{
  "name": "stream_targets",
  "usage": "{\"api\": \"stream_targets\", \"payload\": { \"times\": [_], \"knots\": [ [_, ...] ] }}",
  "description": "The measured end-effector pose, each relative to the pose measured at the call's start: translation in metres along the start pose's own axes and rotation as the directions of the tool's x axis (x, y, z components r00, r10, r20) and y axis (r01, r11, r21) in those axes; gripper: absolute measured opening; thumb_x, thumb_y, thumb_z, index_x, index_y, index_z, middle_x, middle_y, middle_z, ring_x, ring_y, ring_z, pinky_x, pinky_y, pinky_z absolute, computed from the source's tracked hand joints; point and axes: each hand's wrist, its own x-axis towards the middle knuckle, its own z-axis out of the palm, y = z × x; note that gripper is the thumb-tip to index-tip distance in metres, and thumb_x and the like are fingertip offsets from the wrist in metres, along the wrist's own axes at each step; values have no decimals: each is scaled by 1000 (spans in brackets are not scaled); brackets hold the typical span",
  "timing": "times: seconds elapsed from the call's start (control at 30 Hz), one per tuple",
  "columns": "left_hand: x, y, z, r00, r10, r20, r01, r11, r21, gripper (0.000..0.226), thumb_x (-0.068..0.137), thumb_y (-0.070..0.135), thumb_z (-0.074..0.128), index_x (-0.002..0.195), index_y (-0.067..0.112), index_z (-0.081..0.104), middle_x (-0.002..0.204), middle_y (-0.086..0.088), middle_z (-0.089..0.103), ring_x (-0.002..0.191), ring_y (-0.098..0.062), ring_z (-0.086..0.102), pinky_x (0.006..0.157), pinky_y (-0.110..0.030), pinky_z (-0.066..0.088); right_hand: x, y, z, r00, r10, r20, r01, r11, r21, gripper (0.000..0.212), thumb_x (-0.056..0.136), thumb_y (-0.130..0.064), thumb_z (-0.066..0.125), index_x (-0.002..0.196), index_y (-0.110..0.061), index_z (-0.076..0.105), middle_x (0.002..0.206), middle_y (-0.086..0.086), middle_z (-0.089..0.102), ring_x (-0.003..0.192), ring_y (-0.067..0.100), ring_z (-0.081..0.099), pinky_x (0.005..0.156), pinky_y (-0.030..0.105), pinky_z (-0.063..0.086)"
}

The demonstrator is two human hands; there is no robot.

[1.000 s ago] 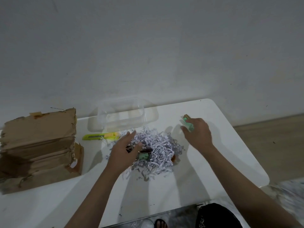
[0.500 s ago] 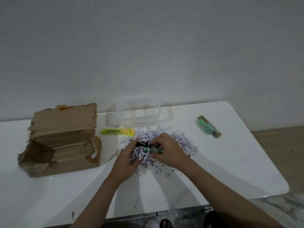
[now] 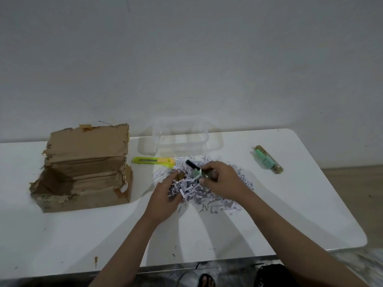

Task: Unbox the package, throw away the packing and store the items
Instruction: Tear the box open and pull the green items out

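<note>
A heap of shredded white paper (image 3: 215, 195) lies in the middle of the white table (image 3: 290, 214). Above it my right hand (image 3: 223, 181) grips a small green item with a black tip (image 3: 193, 167), paper strips clinging to it. My left hand (image 3: 165, 195) sits at the heap's left edge, fingers curled by a small brown object (image 3: 179, 176); I cannot tell if it grips it. A green packaged item (image 3: 268, 159) lies apart at the right. The torn cardboard box (image 3: 85, 168) stands open at the left. A clear plastic container (image 3: 180, 137) stands behind the heap.
A yellow-green utility knife (image 3: 153, 161) lies between the box and the container. A grey wall rises right behind the table. The table's right end is rounded, with wooden floor beyond it. A foot in a sandal (image 3: 205, 281) shows below the front edge.
My right hand left the green packaged item on the table at the right, came to the heap and lifted the black-tipped item out. The view shifted to the left.
</note>
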Motion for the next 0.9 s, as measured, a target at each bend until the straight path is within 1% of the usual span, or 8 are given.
{"api": "stream_targets", "payload": {
  "times": [0.13, 0.2, 0.27, 0.33, 0.4, 0.57, 0.73, 0.9],
  "knots": [
    [1, -3, 0, 1000, 8, 5, -7, 997, -72, 63, 85, 10, 65, 138, 28, 37, 130, 25, 42, 128, -8, 41, 83, 0, 40, 1, 0, -21, 991, 108, -78, -78, 945, 318, 21, 83, -29, 70, 98, -16, 64, 93, -3, 68, 81, 13, 66, 68, 23, 55],
    [1, -5, 0, 999, 5, 34, -2, 994, -109, 66, 82, 16, 70, 136, 36, 35, 128, 34, 38, 129, -7, 40, 97, -17, 45, 2, 1, -31, 984, 153, -93, -99, 895, 436, 14, 85, -25, 69, 95, -17, 63, 98, 5, 71, 89, 22, 68, 76, 34, 56],
    [3, -7, 1, 998, -2, 55, 6, 997, -83, 76, 76, 38, 72, 142, 35, 34, 136, 32, 35, 134, -5, 32, 109, -42, 37, 3, 1, -41, 972, 195, -132, -95, 837, 539, 8, 86, -20, 66, 90, -19, 60, 100, 9, 71, 87, 22, 66, 74, 33, 53],
    [5, -5, 6, 1000, -11, 23, 12, 999, -41, 89, 69, 61, 65, 145, 28, 31, 145, 18, 35, 136, -5, 29, 112, -43, 31, 3, 5, -48, 955, 233, -183, -97, 829, 551, 12, 84, -24, 69, 87, -22, 58, 95, 7, 72, 82, 21, 66, 73, 36, 52],
    [7, -2, 12, 998, -14, -55, 14, 1000, -1, 94, 68, 72, 57, 144, 23, 33, 146, 6, 40, 135, -7, 34, 112, -37, 31, 0, 11, -52, 950, 231, -210, -112, 881, 461, 23, 77, -29, 76, 86, -21, 57, 85, 3, 69, 72, 17, 65, 66, 32, 53],
    [11, -7, 27, 982, 62, -178, -18, 971, 238, 95, 71, 81, 43, 143, 19, 35, 139, -1, 49, 130, -22, 44, 105, -55, 34, -6, 26, -53, 939, 167, -302, -122, 979, 165, 38, 61, -30, 88, 85, -18, 61, 63, -7, 52, 52, 7, 44, 52, 24, 37],
    [10, -9, 32, 973, 101, -206, -21, 934, 356, 97, 70, 85, 34, 143, 20, 34, 142, 0, 46, 133, -22, 39, 110, -54, 27, -3, 37, -50, 947, 90, -307, -93, 996, 5, 49, 55, -24, 90, 97, -23, 63, 81, 3, 60, 73, 19, 59, 61, 32, 49],
    [10, -10, 33, 972, 123, -198, -33, 914, 405, 94, 71, 83, 34, 144, 23, 33, 143, 1, 44, 135, -21, 37, 111, -54, 24, -3, 29, -51, 911, -341, -233, 229, 886, -404, 44, 69, -6, 77, 110, -15, 63, 90, 0, 68, 85, 23, 54, 65, 28, 38]
  ]
}}
